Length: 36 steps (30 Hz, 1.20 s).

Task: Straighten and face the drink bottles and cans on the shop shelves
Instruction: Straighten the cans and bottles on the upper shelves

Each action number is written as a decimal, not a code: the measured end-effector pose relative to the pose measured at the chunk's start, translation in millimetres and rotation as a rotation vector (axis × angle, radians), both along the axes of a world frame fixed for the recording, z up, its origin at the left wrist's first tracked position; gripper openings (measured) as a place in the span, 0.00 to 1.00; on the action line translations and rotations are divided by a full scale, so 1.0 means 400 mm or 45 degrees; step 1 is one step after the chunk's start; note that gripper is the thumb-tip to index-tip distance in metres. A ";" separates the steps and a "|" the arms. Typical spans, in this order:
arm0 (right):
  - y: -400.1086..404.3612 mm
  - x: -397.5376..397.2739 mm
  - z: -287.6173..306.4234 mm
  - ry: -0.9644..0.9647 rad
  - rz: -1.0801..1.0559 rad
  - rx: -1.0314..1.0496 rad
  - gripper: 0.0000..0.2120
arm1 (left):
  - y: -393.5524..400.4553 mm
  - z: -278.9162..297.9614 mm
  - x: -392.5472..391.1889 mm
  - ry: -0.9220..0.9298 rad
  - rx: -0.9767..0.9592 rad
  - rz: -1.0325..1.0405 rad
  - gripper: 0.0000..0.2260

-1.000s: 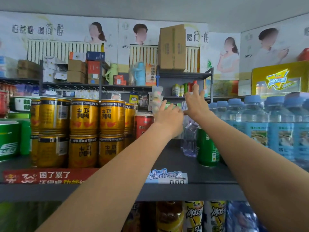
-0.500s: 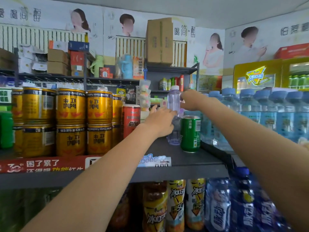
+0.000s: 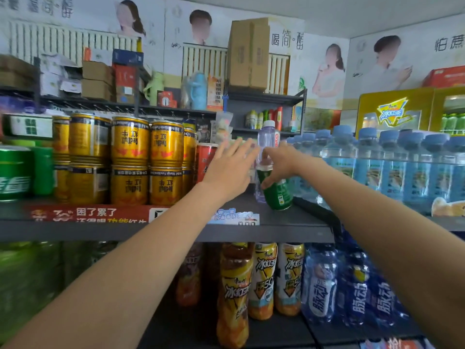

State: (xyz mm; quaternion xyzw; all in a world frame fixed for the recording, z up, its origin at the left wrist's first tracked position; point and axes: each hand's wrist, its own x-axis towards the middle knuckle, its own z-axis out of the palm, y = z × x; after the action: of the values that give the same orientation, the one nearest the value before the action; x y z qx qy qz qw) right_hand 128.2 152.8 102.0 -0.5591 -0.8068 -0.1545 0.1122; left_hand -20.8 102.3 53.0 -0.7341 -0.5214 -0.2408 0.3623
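Two hands: both up at the shelf (image 3: 276, 231)
Right hand (image 3: 281, 163): fingers wrapped on tilted green can (image 3: 276, 195), just in front of clear bottle (image 3: 267, 142)
Left hand (image 3: 231, 170): fingers spread, holding nothing, beside bottle
Gold cans (image 3: 129, 159): stacked left, upright

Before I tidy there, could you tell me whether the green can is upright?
Tilted: the green can leans leftward in the right hand.
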 end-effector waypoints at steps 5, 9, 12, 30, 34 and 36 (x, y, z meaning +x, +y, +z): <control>-0.078 -0.061 -0.002 0.012 -0.022 0.532 0.40 | -0.053 -0.006 -0.034 0.003 0.147 0.085 0.30; -0.155 -0.128 0.030 0.112 0.077 0.964 0.35 | -0.102 0.008 -0.069 -0.071 0.255 0.106 0.31; -0.201 -0.193 0.043 0.174 0.140 1.208 0.32 | -0.152 0.023 -0.111 -0.201 0.296 0.084 0.31; -0.566 -0.762 -0.032 0.762 1.012 0.625 0.43 | -0.540 -0.043 -0.724 -0.639 0.300 -0.131 0.34; -0.578 -0.840 -0.044 1.021 0.974 0.437 0.42 | -0.562 -0.049 -0.805 -0.857 0.114 -0.169 0.43; -0.577 -0.873 -0.043 1.126 0.982 0.386 0.41 | -0.562 -0.058 -0.838 -1.037 0.012 -0.212 0.45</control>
State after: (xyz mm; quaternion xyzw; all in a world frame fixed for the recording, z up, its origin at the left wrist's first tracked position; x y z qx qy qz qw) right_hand -220.9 -78.0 85.0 -0.2152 -0.7972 0.0312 0.5631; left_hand -356.0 -122.3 29.7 -0.6168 -0.5600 -0.5422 0.1091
